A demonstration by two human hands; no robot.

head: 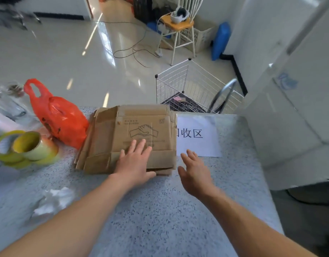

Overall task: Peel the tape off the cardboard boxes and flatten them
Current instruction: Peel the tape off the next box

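A stack of flattened brown cardboard boxes [130,134] lies on the speckled grey table [160,210], its top sheet printed with a handshake drawing. My left hand [135,164] lies flat on the near edge of the stack, fingers straight and spread. Just right of the stack's near right corner, my right hand [194,173] hovers with open fingers and holds nothing. A crumpled wad of clear and white tape [52,203] lies on the table at the near left.
A white paper sign [199,136] with printed characters lies right of the stack. An orange plastic bag [58,115] and rolls of yellow tape [24,147] sit to the left. Beyond the table stand a wire-grid bin [193,89], a chair [180,28] and floor cables.
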